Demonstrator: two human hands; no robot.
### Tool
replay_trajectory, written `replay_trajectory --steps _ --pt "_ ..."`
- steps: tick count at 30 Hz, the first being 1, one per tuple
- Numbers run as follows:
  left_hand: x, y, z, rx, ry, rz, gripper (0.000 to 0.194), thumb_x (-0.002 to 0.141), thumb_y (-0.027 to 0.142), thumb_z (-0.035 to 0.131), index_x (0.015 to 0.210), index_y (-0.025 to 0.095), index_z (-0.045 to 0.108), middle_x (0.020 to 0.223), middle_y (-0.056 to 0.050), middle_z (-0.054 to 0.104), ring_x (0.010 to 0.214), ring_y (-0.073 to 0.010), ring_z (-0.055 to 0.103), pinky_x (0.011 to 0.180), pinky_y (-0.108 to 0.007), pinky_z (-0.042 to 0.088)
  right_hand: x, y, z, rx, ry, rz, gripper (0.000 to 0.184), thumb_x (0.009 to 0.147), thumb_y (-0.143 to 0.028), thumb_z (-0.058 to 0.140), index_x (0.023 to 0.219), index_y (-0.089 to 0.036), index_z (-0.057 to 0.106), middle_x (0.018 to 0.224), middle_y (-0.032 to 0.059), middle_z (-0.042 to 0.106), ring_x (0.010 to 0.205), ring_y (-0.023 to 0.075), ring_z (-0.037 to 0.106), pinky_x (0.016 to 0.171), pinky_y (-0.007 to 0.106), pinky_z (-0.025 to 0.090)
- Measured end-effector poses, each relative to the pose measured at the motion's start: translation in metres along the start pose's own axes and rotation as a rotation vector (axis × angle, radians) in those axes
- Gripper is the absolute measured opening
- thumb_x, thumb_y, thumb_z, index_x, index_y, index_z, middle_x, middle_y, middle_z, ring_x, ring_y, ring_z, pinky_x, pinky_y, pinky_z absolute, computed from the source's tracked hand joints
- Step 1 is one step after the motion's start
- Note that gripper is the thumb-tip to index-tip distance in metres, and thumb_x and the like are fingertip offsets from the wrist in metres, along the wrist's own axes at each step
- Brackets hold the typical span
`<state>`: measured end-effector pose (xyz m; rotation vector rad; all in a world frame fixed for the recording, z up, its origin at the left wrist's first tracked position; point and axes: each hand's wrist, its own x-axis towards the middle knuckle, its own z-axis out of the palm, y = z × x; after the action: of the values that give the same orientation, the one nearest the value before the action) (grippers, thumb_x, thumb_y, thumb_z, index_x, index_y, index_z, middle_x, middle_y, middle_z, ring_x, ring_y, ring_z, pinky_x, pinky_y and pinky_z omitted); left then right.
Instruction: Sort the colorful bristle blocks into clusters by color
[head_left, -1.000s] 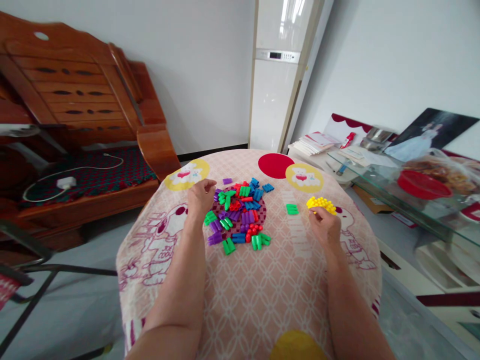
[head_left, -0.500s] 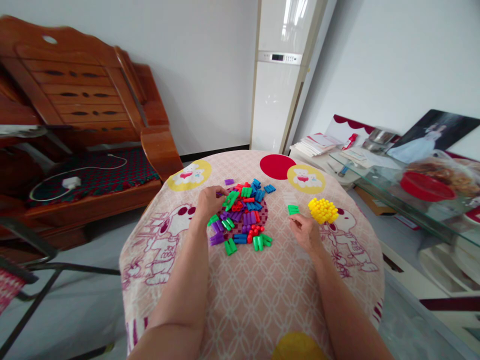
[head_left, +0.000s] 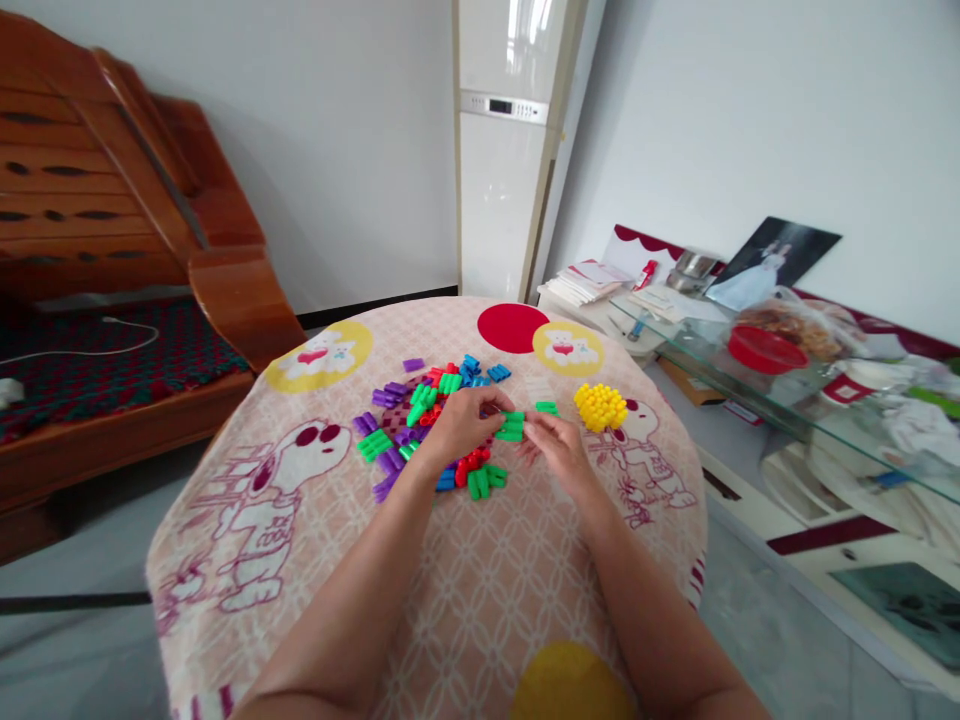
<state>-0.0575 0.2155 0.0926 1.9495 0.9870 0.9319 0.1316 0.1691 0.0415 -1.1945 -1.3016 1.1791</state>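
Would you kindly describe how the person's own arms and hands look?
The left hand and right hand are ungloved; the arms are bare as far as visible, without sleeves, watch or bracelet. Whether any ring is worn is unclear.

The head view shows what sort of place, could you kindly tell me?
Probably a home's living room: it has a wooden bench, what looks like a tall air conditioner, and a cartoon-patterned tablecloth.

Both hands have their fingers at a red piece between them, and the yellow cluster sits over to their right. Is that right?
Not quite: the head view shows that the left hand and right hand have their fingers at a green piece, not a red one. The yellow cluster is indeed to their right.
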Motion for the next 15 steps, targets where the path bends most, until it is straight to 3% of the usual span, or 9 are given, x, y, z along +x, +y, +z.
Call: replay_trajectory --steps 6,12,15 --pt "0.000 -0.001 0.016 -0.073 -0.046 0.015 0.016 0.074 0.019 0.060 0.086 0.017 0.071 0.073 -0.002 0.071 0.065 -0.0157 0.065 0.060 -0.026 0.051 0.004 0.006 -0.010 0.051 -0.010 -0.010 0.049 0.073 -0.050 0.071 0.112 -0.019 0.069 0.077 0.0024 0.070 0.065 0.0191 0.067 0.055 0.029 0.054" --pt "0.000 -0.005 0.018 -0.068 -0.071 0.013 0.013 0.075 0.020 0.061 0.085 0.017 0.069 0.075 -0.004 0.072 0.069 -0.0171 0.068 0.062 -0.026 0.052 0.005 0.009 -0.013 -0.027 -0.029 -0.005 0.035 0.073 -0.047 0.074 0.090 -0.016 0.073 0.063 0.0001 0.066 0.052 0.0133 0.059 0.051 0.026 0.048" --pt "0.000 -0.006 0.021 -0.082 -0.077 0.019 0.014 0.075 0.023 0.064 0.086 0.017 0.068 0.076 -0.004 0.073 0.071 -0.0182 0.068 0.064 -0.028 0.053 0.004 0.008 -0.016 -0.077 -0.099 0.003 0.032 0.071 -0.045 0.076 0.086 -0.016 0.072 0.062 -0.0009 0.065 0.051 0.0122 0.057 0.049 0.024 0.047"
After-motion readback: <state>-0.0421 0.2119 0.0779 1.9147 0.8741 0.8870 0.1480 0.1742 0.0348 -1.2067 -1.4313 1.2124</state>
